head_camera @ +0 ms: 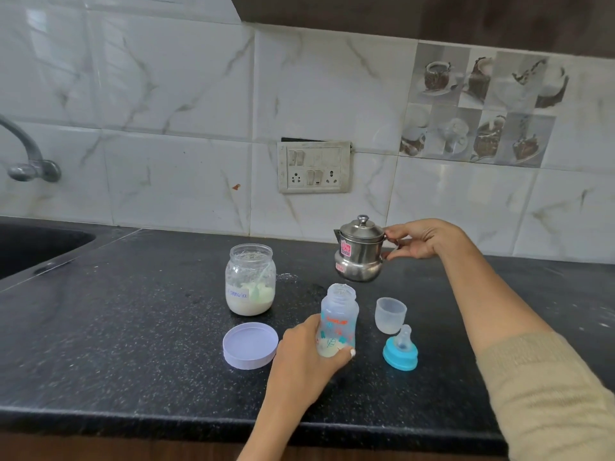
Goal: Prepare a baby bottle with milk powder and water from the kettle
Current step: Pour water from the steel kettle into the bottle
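The left hand (pixel 301 356) wraps the lower body of the baby bottle (pixel 338 322), fingers curled round it, which looks meant to steady it upright on the counter (pixel 133 327) while water goes in; its mouth is open and pale powder lies at its bottom. The right hand (pixel 421 239) grips the handle of the steel kettle (pixel 359 252), lid on, held just off the counter behind the bottle, spout turned left; it sits level, so pouring appears not yet begun. The formula jar (pixel 250 280) stands open toward the middle of the counter, its lid (pixel 250 346) lying flat in front of it, near the left hand; to the bottle's right stand the clear cap (pixel 390 314) and the blue teat ring (pixel 400 352), set apart, probably to leave the neck free. Bare counter lies between bottle and front edge; the sink (pixel 36 244) cuts into the far left corner; the kettle has free air above the bottle, though the cap stands close beside the pouring line.
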Tool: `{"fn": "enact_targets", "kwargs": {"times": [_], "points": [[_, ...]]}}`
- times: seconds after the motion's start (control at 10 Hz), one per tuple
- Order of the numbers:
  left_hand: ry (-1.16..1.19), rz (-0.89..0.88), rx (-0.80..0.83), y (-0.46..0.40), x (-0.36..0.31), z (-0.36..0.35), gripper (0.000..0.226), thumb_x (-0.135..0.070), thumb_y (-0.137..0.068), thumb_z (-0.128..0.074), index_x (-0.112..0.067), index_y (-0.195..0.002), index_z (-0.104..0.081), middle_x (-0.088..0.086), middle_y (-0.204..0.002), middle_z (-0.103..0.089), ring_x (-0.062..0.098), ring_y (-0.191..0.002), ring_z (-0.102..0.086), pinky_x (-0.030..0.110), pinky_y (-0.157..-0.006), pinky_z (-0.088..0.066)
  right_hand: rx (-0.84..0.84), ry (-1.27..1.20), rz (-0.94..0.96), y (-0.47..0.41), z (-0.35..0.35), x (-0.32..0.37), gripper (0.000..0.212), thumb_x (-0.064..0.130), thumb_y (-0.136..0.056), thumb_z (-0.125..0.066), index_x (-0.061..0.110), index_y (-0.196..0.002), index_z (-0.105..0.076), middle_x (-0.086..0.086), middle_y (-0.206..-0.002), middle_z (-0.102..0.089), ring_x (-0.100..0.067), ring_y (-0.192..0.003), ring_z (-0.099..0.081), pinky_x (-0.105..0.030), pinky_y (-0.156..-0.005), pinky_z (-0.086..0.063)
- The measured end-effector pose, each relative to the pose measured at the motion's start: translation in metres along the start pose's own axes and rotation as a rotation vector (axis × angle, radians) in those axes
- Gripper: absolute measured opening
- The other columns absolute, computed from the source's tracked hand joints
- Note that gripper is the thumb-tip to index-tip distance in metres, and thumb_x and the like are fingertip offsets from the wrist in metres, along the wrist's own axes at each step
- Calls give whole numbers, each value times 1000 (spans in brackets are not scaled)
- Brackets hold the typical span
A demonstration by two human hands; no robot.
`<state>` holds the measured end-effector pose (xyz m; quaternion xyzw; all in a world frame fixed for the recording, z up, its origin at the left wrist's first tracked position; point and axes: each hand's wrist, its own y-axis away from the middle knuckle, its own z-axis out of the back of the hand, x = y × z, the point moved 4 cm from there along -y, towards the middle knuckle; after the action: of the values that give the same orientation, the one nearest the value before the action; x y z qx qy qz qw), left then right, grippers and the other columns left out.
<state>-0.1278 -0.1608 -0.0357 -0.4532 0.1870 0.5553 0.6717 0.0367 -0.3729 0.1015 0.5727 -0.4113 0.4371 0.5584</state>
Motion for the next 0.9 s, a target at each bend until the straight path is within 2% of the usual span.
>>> {"fn": "enact_targets", "kwargs": {"times": [0.1,0.2,0.4,0.5,0.6,0.8,0.9], "points": [[-26,31,-3,1,-2,1,63,-47,-70,-73,-24,-124,-49,-6,-125,-59,9,-111,-56,19,-86,-45,8,52,18,30,7,10,29,-5,-91,-50,0,-119,-58,-13,-97,-47,-44,-123,-47,-52,-104,-37],[-44,35,-21,6,-8,6,61,-44,-70,-74,-19,-121,-52,-1,-122,-61,13,-109,-57,24,-86,-46,12,66,25,64,12,12,32,-2,-93,-48,3,-124,-55,-12,-93,-45,-47,-125,-44,-49,-109,-32],[-80,72,-85,1,-10,12,55,-43,-70,-74,-14,-113,-56,5,-115,-64,21,-103,-60,33,-82,-51,-8,117,39,105,14,8,29,-1,-94,-49,3,-122,-57,-12,-96,-44,-46,-124,-46,-49,-108,-34],[-101,67,-88,3,-10,12,56,-45,-70,-74,-13,-113,-56,6,-115,-64,21,-102,-61,27,-76,-46,-20,139,31,121,18,2,16,0,-94,-49,1,-104,-61,-12,-96,-44,-46,-123,-47,-50,-108,-34],[-91,73,-79,3,-10,13,59,-46,-70,-74,-13,-115,-55,6,-116,-64,21,-103,-60,25,-75,-44,-29,154,23,129,22,-4,13,-1,-93,-49,0,-95,-62,-14,-101,-44,-45,-124,-46,-51,-108,-35],[-74,81,-56,4,-10,13,61,-44,-70,-74,-13,-118,-54,6,-118,-63,21,-105,-60,27,-81,-46,4,227,-27,132,20,-17,15,-3,-91,-53,-1,-98,-65,-16,-128,-40,-47,-119,-50,-50,-105,-40],[-72,76,-62,4,-10,12,61,-43,-70,-75,-12,-118,-54,6,-118,-63,21,-106,-60,28,-81,-46,21,253,-42,129,17,-21,16,-3,-90,-53,0,-99,-66,-17,-128,-38,-47,-117,-52,-50,-101,-42]]}}
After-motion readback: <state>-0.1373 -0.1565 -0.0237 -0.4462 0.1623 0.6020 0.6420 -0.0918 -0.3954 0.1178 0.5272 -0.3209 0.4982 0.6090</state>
